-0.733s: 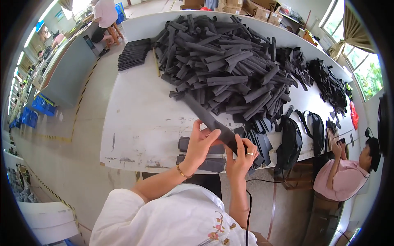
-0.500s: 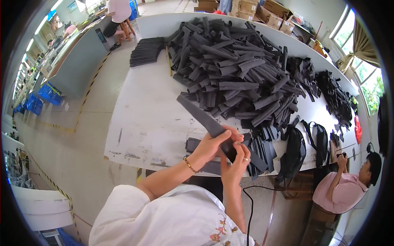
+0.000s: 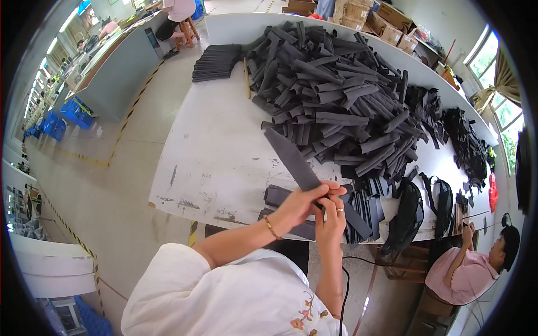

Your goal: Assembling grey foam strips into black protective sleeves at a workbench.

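A long dark grey fabric strip [image 3: 291, 159] is held above the near edge of the table, slanting up and to the left from my fingers. My left hand [image 3: 302, 206] is closed on it, thumb on top. Right beside it, my right hand [image 3: 330, 219] pinches the strip's lower part, which the fingers mostly hide. Under and around my hands lie flat dark pieces [image 3: 279, 196] and a fanned stack of similar strips [image 3: 367, 203]. Beyond them rises a big heap of folded or rolled dark fabric strips [image 3: 342, 89].
A neat dark stack [image 3: 216, 63] and a yellowish stick [image 3: 246, 78] lie at the table's far left. Black bags [image 3: 406, 215] and dark scraps [image 3: 465, 143] are on the right. A person in pink [image 3: 462, 269] sits at the right. A black cable [image 3: 344, 291] hangs near my right arm.
My hands have drawn closer together on the strip, and its free end has turned a little more upright. The whole view has shifted slightly.
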{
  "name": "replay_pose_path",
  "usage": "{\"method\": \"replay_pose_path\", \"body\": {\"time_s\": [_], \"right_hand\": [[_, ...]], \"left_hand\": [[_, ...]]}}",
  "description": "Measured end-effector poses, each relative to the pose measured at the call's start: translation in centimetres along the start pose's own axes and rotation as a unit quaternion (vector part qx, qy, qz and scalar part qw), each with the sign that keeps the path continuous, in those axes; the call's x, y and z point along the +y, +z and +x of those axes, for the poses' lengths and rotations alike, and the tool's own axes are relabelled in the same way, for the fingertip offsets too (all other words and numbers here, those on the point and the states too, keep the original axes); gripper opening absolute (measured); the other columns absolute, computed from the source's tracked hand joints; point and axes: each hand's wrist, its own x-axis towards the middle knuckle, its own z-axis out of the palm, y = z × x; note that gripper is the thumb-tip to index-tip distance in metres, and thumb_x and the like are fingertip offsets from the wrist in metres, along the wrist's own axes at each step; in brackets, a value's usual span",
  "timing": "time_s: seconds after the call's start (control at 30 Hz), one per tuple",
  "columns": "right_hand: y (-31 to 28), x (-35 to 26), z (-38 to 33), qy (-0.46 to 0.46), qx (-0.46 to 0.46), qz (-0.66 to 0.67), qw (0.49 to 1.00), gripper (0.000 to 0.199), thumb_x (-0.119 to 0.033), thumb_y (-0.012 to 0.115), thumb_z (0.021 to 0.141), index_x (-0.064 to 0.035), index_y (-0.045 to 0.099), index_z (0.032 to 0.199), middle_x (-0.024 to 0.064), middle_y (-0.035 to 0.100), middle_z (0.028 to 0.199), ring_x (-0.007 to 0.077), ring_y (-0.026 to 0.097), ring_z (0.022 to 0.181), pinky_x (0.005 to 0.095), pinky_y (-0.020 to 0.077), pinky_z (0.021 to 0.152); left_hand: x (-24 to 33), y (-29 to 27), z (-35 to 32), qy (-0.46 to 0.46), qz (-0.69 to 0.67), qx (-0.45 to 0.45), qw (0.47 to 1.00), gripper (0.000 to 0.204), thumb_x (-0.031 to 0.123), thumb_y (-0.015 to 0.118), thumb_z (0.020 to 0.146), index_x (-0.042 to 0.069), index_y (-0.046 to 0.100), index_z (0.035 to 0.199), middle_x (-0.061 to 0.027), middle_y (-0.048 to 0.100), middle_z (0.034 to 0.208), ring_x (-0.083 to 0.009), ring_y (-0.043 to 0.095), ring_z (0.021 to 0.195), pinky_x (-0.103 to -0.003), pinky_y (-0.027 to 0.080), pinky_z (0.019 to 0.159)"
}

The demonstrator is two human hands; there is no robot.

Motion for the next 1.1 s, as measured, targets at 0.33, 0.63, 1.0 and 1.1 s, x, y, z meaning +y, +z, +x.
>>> {"method": "replay_pose_path", "body": {"time_s": [0.33, 0.63, 1.0, 1.1], "right_hand": [[-0.5, 1.0, 0.5, -0.003, 0.018, 0.06, 0.998, 0.019, 0.009, 0.073, 0.074, -0.001, 0.062, 0.086, 0.0117, 0.065, 0.096, 0.0265, 0.063, 0.079, 0.032, 0.0507, 0.067], [0.1, 0.7, 1.2, -0.022, 0.044, 0.095, 0.994, 0.017, 0.009, 0.072, 0.076, -0.0008, 0.061, 0.085, 0.0106, 0.065, 0.092, 0.024, 0.06, 0.072, 0.0305, 0.0478, 0.062], [0.6, 1.0, 1.9, -0.053, 0.023, 0.1, 0.993, 0.016, 0.008, 0.071, 0.076, -0.0001, 0.064, 0.087, 0.0126, 0.064, 0.096, 0.026, 0.062, 0.078, 0.0312, 0.0492, 0.068], [1.0, 1.1, 1.9, -0.06, 0.012, 0.089, 0.994, 0.016, 0.008, 0.071, 0.075, 0.0, 0.064, 0.088, 0.0133, 0.065, 0.096, 0.0264, 0.063, 0.078, 0.0312, 0.0494, 0.069]], "left_hand": [[2.4, 0.3, 0.2, 0.093, -0.021, 0.011, 0.995, 0.038, 0.02, 0.06, 0.097, -0.004, 0.055, 0.126, -0.0195, 0.064, 0.121, -0.0273, 0.059, 0.119, -0.037, 0.045, 0.103], [0.6, 0.9, -0.5, 0.094, -0.038, 0.001, 0.995, 0.035, 0.025, 0.063, 0.095, 0.0, 0.061, 0.12, -0.0174, 0.064, 0.122, -0.0226, 0.059, 0.118, -0.034, 0.044, 0.1], [0.3, 0.7, -0.6, 0.094, -0.019, 0.0, 0.995, 0.038, 0.029, 0.062, 0.095, 0.002, 0.061, 0.123, -0.0147, 0.062, 0.127, -0.023, 0.055, 0.123, -0.034, 0.043, 0.101], [0.1, -0.4, -0.5, 0.088, -0.011, -0.008, 0.996, 0.04, 0.03, 0.059, 0.097, 0.002, 0.06, 0.125, -0.0141, 0.06, 0.13, -0.0231, 0.054, 0.124, -0.035, 0.042, 0.103]]}}
